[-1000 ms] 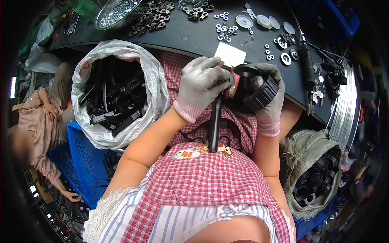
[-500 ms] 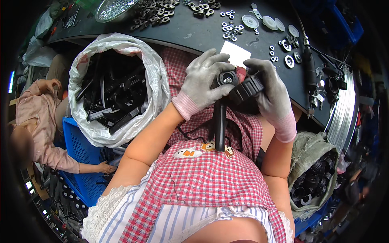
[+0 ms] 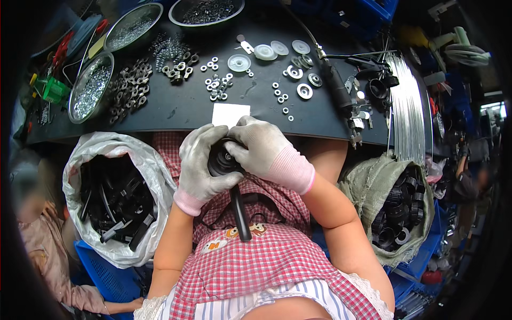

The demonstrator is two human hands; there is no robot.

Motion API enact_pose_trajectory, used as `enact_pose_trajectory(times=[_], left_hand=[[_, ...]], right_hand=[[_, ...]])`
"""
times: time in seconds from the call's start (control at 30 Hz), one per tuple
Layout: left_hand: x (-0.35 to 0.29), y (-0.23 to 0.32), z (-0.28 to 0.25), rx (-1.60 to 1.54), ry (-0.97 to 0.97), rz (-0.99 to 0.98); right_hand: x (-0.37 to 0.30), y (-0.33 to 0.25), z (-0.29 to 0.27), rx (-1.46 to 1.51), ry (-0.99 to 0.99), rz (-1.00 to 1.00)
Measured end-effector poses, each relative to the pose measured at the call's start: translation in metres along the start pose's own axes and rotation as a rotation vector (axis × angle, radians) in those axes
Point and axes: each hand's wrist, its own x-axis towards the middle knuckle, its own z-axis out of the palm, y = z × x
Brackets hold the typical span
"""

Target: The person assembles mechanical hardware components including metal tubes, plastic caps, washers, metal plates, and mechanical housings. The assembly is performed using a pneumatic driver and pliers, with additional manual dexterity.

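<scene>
Above my lap, my left hand (image 3: 205, 162), in a grey-white glove with a pink cuff, is closed round a black part with a round head (image 3: 218, 162). From this head a long black handle (image 3: 241, 213) points down toward my apron. A small shiny metal piece shows in the head's centre. My right hand (image 3: 264, 146), gloved the same way, is closed against the head's upper right side, thumb over its rim near the metal piece. Its other fingertips are hidden. Just beyond the hands, a white card (image 3: 231, 113) lies at the table's edge.
The black table (image 3: 176, 109) carries metal bowls (image 3: 96, 88) of small hardware, loose nuts (image 3: 218, 85), white discs (image 3: 238, 63) and a power tool (image 3: 337, 85). A white sack (image 3: 80, 213) of black parts stands left, a green sack (image 3: 357, 186) right. A person (image 3: 53, 261) sits at far left.
My view has shifted, showing more of the table. The black ribbed piece and red bit seen at my right hand no longer show; that hand now bends over the round head.
</scene>
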Motion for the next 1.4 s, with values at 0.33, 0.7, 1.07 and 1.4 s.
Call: enact_pose_trajectory(times=[0.33, 0.7, 1.07, 1.4], left_hand=[[0.011, 0.001, 0.013, 0.065, 0.069, -0.010], [-0.006, -0.015, 0.028, 0.040, 0.165, -0.055], [-0.004, -0.014, 0.034, 0.009, 0.202, -0.126], [-0.007, -0.015, 0.035, -0.020, 0.210, -0.161]], right_hand=[[0.055, 0.199, -0.192, 0.195, 0.771, 0.303], [0.227, 0.264, -0.343, -0.346, 0.852, 0.539], [0.246, 0.234, -0.350, -0.812, 0.724, 0.277], [0.248, 0.232, -0.337, -0.594, 0.842, 0.358]])
